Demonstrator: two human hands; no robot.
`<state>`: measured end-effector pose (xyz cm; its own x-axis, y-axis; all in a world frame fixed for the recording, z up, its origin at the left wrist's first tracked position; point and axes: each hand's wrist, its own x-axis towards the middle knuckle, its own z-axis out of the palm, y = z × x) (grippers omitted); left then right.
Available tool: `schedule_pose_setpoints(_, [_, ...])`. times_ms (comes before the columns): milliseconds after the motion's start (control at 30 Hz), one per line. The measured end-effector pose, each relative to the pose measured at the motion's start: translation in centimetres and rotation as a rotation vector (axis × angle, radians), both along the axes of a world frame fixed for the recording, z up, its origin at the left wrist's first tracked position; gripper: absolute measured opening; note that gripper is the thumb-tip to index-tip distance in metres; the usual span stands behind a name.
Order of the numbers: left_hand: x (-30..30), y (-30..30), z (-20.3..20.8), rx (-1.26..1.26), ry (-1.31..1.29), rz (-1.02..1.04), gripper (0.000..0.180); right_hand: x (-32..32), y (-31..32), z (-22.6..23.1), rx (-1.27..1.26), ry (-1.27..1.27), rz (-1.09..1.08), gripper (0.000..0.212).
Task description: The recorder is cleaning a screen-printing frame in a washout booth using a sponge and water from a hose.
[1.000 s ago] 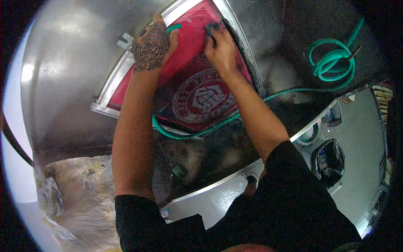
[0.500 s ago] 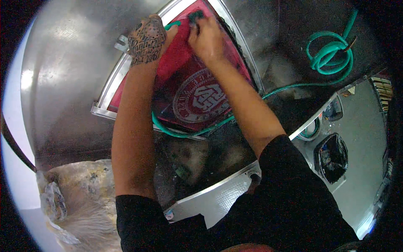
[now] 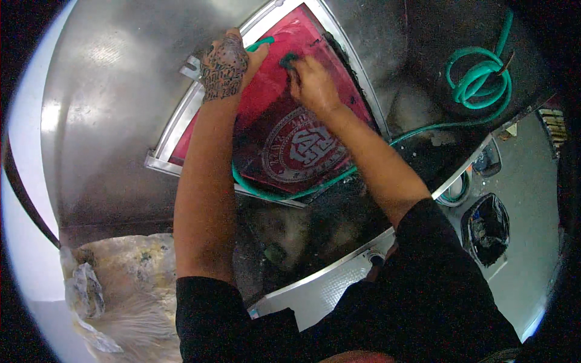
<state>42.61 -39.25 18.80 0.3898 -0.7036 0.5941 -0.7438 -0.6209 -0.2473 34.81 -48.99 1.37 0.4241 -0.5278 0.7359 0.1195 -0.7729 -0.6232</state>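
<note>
A screen-printing frame [image 3: 180, 118] with silvery metal edges leans in a metal washout booth. Its red mesh [image 3: 266, 78] carries a pale round emblem [image 3: 305, 148] and dark smears along the right side. My left hand [image 3: 229, 66], tattooed on the back, is closed around a green hose [image 3: 262, 43] near the frame's left edge; the hose's end pokes out past the thumb. Against the upper mesh, my right hand [image 3: 318, 88] pinches a small dark green scrub pad [image 3: 288, 60]. Its fingertips are partly hidden.
The hose loops below the frame to a coil [image 3: 478, 85] on the right. A metal bracket [image 3: 192, 68] sits by the frame's left edge. Beyond the booth's front lip [image 3: 339, 257], a black-lined bin [image 3: 486, 233] and a bucket [image 3: 457, 192] stand on the floor. Crumpled plastic sheeting [image 3: 130, 266] hangs lower left.
My right hand and the pad have moved down the mesh, away from the frame's top corner. My left hand keeps its grip on the hose. The whole view has shifted slightly.
</note>
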Motion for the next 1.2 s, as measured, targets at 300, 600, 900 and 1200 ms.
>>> schedule_pose_setpoints(300, [-0.9, 0.0, 0.6, -0.009, 0.133, -0.041, 0.073, 0.0, 2.1, -0.5, 0.115, -0.125, -0.093, 0.021])
schedule_pose_setpoints(600, [-0.3, 0.1, 1.0, -0.007, 0.173, -0.010, 0.079, 0.6, -2.0, -1.1, 0.126, -0.076, -0.297, 0.026])
schedule_pose_setpoints(900, [-4.2, 0.1, 2.4, -0.073, 0.206, 0.049, 0.069, 0.5, -2.6, 1.0, 0.221, -0.048, -0.275, 0.030])
schedule_pose_setpoints(1200, [-2.9, 0.2, 1.7, -0.080, 0.182, 0.028, 0.072, 1.1, -0.9, 1.0, 0.090, -0.096, -0.220, 0.026])
